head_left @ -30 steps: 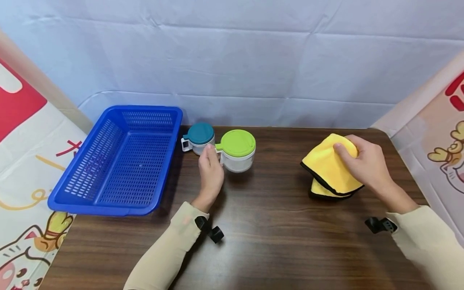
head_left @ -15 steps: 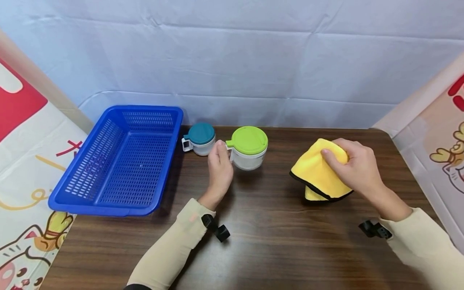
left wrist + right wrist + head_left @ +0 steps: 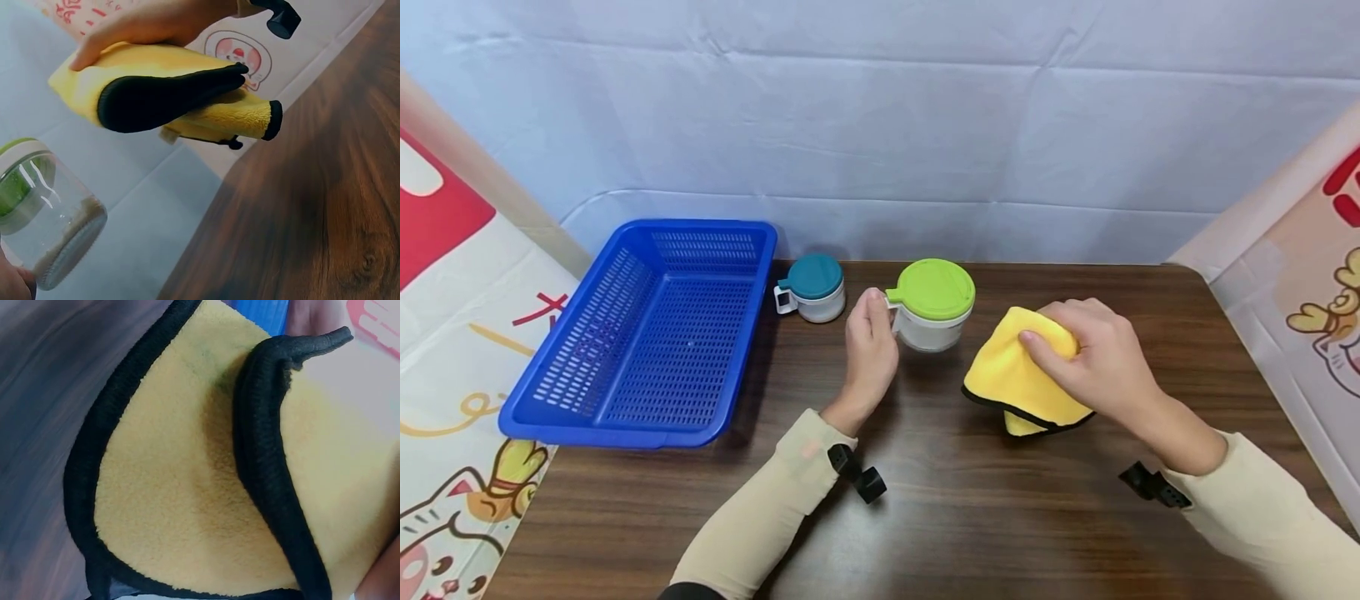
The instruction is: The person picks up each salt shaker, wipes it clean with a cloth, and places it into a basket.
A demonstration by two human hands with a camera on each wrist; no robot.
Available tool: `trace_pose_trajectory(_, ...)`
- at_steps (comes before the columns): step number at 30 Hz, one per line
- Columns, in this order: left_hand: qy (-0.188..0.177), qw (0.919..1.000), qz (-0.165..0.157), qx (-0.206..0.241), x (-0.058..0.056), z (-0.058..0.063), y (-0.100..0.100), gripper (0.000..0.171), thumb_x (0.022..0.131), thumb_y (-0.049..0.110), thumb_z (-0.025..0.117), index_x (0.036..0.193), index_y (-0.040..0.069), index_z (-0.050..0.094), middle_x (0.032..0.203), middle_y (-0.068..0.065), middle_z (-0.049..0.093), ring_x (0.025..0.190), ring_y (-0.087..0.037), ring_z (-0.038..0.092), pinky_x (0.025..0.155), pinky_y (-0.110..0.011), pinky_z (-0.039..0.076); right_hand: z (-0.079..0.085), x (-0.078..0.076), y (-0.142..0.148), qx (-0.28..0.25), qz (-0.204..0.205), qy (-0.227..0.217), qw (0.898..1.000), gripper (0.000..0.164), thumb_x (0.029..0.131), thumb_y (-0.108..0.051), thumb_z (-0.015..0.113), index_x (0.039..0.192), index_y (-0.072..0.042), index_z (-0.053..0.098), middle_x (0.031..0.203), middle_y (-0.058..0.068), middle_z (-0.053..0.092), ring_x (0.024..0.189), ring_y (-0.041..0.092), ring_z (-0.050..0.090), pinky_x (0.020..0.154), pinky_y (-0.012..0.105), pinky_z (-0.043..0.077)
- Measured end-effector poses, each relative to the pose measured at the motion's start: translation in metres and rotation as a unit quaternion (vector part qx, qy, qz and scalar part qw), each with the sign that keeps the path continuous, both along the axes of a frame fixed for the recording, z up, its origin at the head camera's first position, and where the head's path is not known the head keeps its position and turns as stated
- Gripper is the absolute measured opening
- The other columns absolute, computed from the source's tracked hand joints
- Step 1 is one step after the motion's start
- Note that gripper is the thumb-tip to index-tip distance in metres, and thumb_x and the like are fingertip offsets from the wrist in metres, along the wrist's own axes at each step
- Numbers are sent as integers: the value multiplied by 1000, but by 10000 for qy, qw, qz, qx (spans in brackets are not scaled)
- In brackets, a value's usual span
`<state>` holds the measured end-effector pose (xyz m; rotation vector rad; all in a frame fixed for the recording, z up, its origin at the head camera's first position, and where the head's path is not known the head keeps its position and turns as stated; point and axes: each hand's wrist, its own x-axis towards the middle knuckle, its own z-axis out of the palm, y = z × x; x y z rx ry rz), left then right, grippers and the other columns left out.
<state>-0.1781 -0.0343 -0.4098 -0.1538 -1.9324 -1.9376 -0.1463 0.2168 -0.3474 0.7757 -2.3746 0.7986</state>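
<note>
Left hand [image 3: 871, 346] grips green-lidded jar [image 3: 932, 310], right hand [image 3: 1105, 358] holds yellow cloth [image 3: 1018, 371]

A printed sheet [image 3: 437, 367] with a cartoon cat runs down the left edge of the head view. Next comes a blue basket [image 3: 625, 436] with slotted walls, in the left part of the frame. Just beside its right rim, a small teal-lidded jar [image 3: 818, 302] stands upright on the brown wooden table [image 3: 962, 508], its handle towards the basket.

Near the middle of the frame, the left hand is closed, fingers pinching the handle of the green-lidded jar; the left wrist view shows this jar's clear body off the table. Right of centre is the yellow cloth, folded and edged in black, near the jar but apart from it. The right hand, further right, is bent around the cloth, thumb on top. A second printed sheet [image 3: 1318, 275] fills the right edge.
</note>
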Motion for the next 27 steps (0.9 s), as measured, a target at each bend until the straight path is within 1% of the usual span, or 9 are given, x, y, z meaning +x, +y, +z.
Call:
trace_pose_trajectory(6, 91, 9998, -48, -142, 2, 2, 5, 38, 111, 16, 34, 79, -2, 41, 68, -2, 36, 61, -18, 38, 59, -25, 33, 3, 4, -19, 23, 307, 164, 9994, 8, 79, -16, 75, 81, -11, 68, 68, -5, 56, 65, 13, 45, 62, 24, 34)
trace_pose_trajectory(11, 136, 9997, -166, -118, 3, 3, 9, 38, 111, 17, 34, 76, 4, 40, 68, -3, 36, 60, -18, 38, 59, -25, 33, 5, 4, -32, 48, 432, 266, 9987, 12, 81, -21, 72, 75, -14, 64, 62, -9, 47, 60, 10, 39, 62, 28, 34)
trace_pose_trajectory(15, 166, 9995, -236, -121, 3, 3, 12, 38, 111, 17, 34, 76, 5, 40, 69, -4, 36, 60, -19, 37, 59, -26, 32, 6, 6, -41, 227, 503, 474, 9974, 16, 84, -25, 69, 74, -14, 63, 60, -10, 42, 57, 9, 37, 58, 30, 35)
trace_pose_trajectory(22, 123, 9993, -300, -203, 4, 1, 15, 37, 111, 17, 33, 77, 6, 40, 70, -3, 37, 61, -16, 38, 60, -25, 32, 8, 8, -57, 534, 396, 760, 9949, 26, 90, -32, 61, 75, -11, 62, 58, -8, 39, 52, 10, 35, 54, 32, 35)
trace_pose_trajectory(27, 142, 9987, -446, -192, 4, 0, 16, 38, 112, 19, 31, 79, 4, 41, 70, -3, 38, 59, -18, 38, 58, -25, 33, 7, 7, -67, 834, 311, 899, 9920, 29, 90, -31, 61, 69, -11, 53, 56, -6, 35, 50, 13, 33, 51, 33, 33)
